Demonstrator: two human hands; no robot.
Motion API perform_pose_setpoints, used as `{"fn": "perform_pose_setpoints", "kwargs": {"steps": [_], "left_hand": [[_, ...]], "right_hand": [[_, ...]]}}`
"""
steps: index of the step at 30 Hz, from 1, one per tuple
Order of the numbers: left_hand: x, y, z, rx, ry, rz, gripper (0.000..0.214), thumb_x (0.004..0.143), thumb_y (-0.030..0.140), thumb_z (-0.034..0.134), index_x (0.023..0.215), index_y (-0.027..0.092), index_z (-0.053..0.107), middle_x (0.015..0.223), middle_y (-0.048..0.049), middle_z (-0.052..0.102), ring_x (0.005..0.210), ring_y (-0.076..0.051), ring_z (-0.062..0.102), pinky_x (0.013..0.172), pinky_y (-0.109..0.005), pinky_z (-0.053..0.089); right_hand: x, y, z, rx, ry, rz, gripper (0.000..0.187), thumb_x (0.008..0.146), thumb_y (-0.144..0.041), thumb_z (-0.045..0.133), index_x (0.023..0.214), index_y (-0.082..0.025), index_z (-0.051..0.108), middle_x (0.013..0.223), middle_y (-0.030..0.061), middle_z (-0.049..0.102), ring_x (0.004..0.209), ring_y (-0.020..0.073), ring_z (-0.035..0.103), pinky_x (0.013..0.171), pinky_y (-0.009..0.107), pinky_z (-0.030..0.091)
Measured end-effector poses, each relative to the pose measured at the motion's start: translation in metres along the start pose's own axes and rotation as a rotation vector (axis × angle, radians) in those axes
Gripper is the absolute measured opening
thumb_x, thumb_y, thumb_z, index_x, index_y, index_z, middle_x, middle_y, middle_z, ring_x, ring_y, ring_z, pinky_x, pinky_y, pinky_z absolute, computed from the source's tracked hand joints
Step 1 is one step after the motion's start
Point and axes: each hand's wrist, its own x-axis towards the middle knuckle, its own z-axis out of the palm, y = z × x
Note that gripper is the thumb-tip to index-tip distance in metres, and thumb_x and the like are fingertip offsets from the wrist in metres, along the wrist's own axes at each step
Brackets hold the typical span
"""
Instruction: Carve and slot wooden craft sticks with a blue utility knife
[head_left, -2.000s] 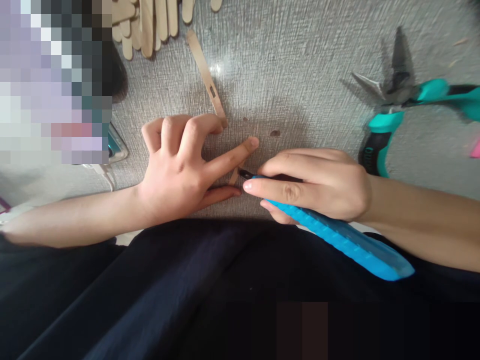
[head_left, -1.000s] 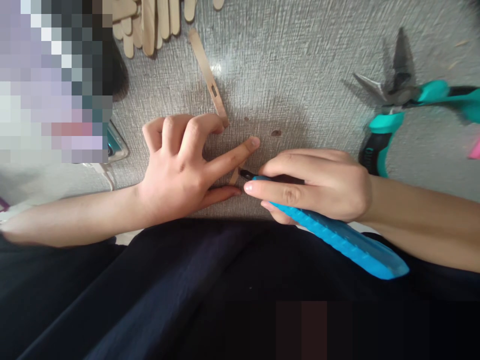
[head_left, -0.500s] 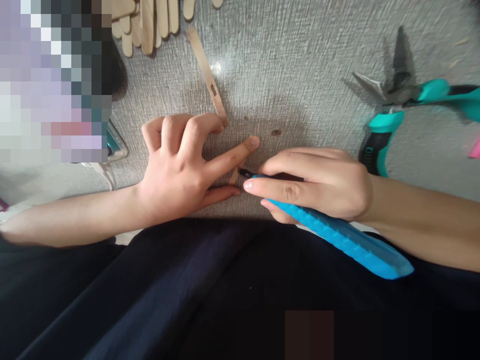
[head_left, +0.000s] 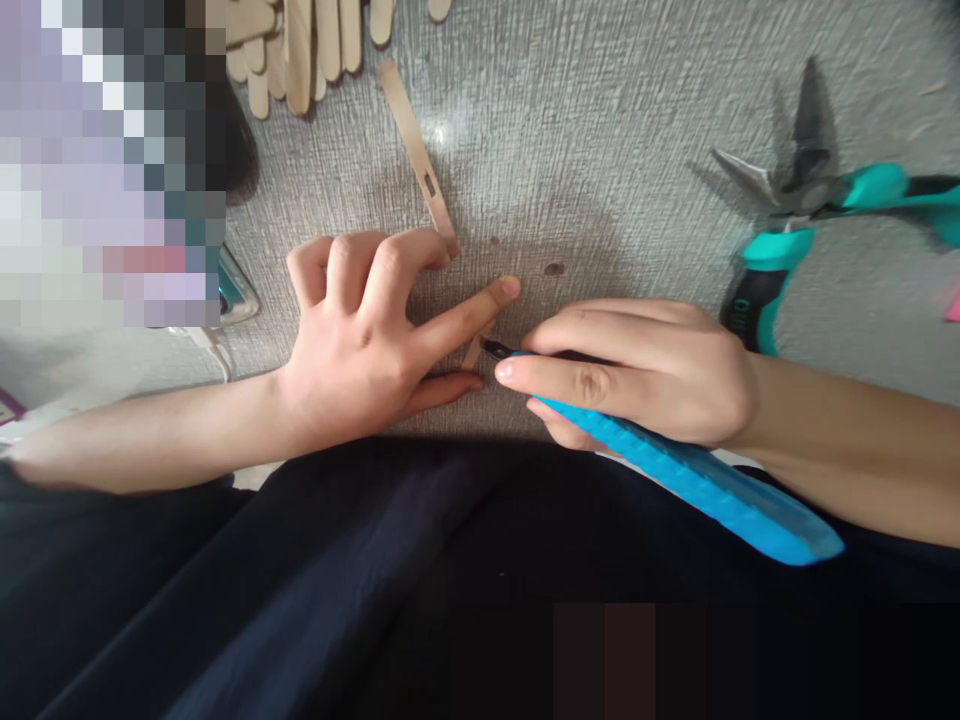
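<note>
My left hand (head_left: pixel 367 325) is on the grey table, index finger and thumb stretched toward the right, the other fingers curled. Between index finger and thumb a short part of a wooden craft stick (head_left: pixel 472 353) shows, held down against the table; most of it is hidden under the hand. My right hand (head_left: pixel 637 365) grips a blue utility knife (head_left: pixel 675 475) whose black tip rests at the stick, just below my left index finger. The blade itself cannot be made out. Another craft stick (head_left: pixel 409 125), with a small slot cut in it, lies beyond my left fingers.
Several craft sticks (head_left: pixel 298 60) are heaped at the far left. Pliers with teal and black handles (head_left: pixel 776 250) lie spread on the right. A phone-like device (head_left: pixel 238 285) with a white cable (head_left: pixel 214 350) is at the left. Small dark marks (head_left: pixel 553 269) spot the table (head_left: pixel 600 130).
The knife and my right hand have shifted very slightly right. My left hand keeps its pose on the stick. The whole view has drifted a little.
</note>
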Motion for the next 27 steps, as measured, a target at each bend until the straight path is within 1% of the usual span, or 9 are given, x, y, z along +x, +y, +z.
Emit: {"fn": "perform_pose_setpoints", "kwargs": {"steps": [3, 9, 11, 14, 17, 19, 21, 24, 27], "left_hand": [[0.000, -0.001, 0.002, 0.007, 0.025, 0.014, 0.076, 0.101, 0.072, 0.078, 0.170, 0.047, 0.061, 0.163, -0.0208, 0.064, 0.140, -0.050, 0.063, 0.120, -0.074, 0.040], [-0.002, -0.002, 0.003, 0.020, 0.044, 0.036, 0.077, 0.102, 0.069, 0.079, 0.173, 0.049, 0.057, 0.164, -0.0206, 0.064, 0.140, -0.050, 0.063, 0.119, -0.075, 0.041], [-0.002, -0.002, 0.004, 0.009, 0.044, 0.033, 0.077, 0.102, 0.069, 0.079, 0.173, 0.049, 0.057, 0.164, -0.0205, 0.064, 0.141, -0.051, 0.063, 0.119, -0.076, 0.040], [-0.002, -0.002, 0.003, 0.010, 0.037, 0.032, 0.076, 0.102, 0.068, 0.079, 0.173, 0.050, 0.056, 0.164, -0.0204, 0.064, 0.141, -0.051, 0.063, 0.120, -0.076, 0.039], [-0.002, -0.002, 0.003, 0.022, 0.028, 0.029, 0.077, 0.102, 0.067, 0.079, 0.174, 0.050, 0.055, 0.165, -0.0203, 0.063, 0.142, -0.052, 0.062, 0.120, -0.077, 0.039], [-0.002, -0.002, 0.003, 0.028, 0.020, 0.036, 0.079, 0.102, 0.069, 0.079, 0.175, 0.051, 0.053, 0.166, -0.0200, 0.063, 0.143, -0.051, 0.061, 0.121, -0.078, 0.039], [-0.002, -0.003, 0.004, 0.031, 0.012, 0.048, 0.082, 0.101, 0.073, 0.078, 0.176, 0.052, 0.052, 0.166, -0.0191, 0.062, 0.143, -0.051, 0.060, 0.122, -0.079, 0.038], [-0.001, -0.004, 0.006, 0.040, 0.011, 0.064, 0.084, 0.100, 0.078, 0.076, 0.176, 0.053, 0.051, 0.168, -0.0182, 0.060, 0.144, -0.050, 0.059, 0.123, -0.078, 0.038], [-0.001, -0.004, 0.007, 0.043, 0.018, 0.061, 0.083, 0.100, 0.079, 0.076, 0.175, 0.052, 0.053, 0.168, -0.0178, 0.059, 0.144, -0.050, 0.059, 0.122, -0.078, 0.039]], "right_hand": [[-0.003, 0.001, 0.002, -0.089, 0.050, -0.056, 0.035, 0.121, -0.031, 0.063, 0.087, -0.024, 0.071, 0.078, -0.0032, 0.075, 0.072, 0.0132, 0.069, 0.077, 0.030, 0.058], [-0.008, 0.008, 0.002, -0.253, 0.097, -0.205, 0.018, 0.116, -0.016, 0.069, 0.101, -0.022, 0.078, 0.084, -0.0030, 0.077, 0.075, 0.0123, 0.069, 0.075, 0.029, 0.056], [-0.009, 0.013, 0.000, -0.300, 0.093, -0.285, 0.013, 0.114, -0.013, 0.070, 0.110, -0.022, 0.079, 0.089, -0.0026, 0.079, 0.078, 0.0123, 0.071, 0.075, 0.029, 0.056], [-0.008, 0.017, -0.003, -0.345, 0.078, -0.362, 0.018, 0.114, -0.013, 0.070, 0.124, -0.025, 0.079, 0.095, -0.0023, 0.081, 0.080, 0.0126, 0.072, 0.074, 0.029, 0.056], [-0.007, 0.012, -0.004, -0.300, 0.061, -0.254, 0.015, 0.117, -0.018, 0.066, 0.110, -0.024, 0.079, 0.088, -0.0023, 0.079, 0.076, 0.0129, 0.070, 0.072, 0.030, 0.055], [-0.005, 0.007, -0.003, -0.226, 0.043, -0.145, 0.027, 0.119, -0.022, 0.064, 0.095, -0.024, 0.074, 0.082, -0.0025, 0.078, 0.073, 0.0131, 0.069, 0.072, 0.031, 0.055], [-0.003, 0.002, -0.003, -0.121, 0.030, -0.069, 0.035, 0.120, -0.027, 0.064, 0.086, -0.024, 0.069, 0.078, -0.0042, 0.076, 0.071, 0.0122, 0.069, 0.073, 0.030, 0.056], [0.000, 0.000, -0.002, 0.018, 0.010, 0.011, 0.040, 0.118, -0.033, 0.071, 0.080, -0.024, 0.066, 0.067, -0.0082, 0.071, 0.063, 0.0100, 0.065, 0.072, 0.028, 0.056], [-0.001, 0.001, -0.001, -0.035, 0.011, -0.010, 0.037, 0.120, -0.031, 0.067, 0.083, -0.024, 0.068, 0.070, -0.0067, 0.073, 0.065, 0.0114, 0.067, 0.072, 0.029, 0.056]]}}
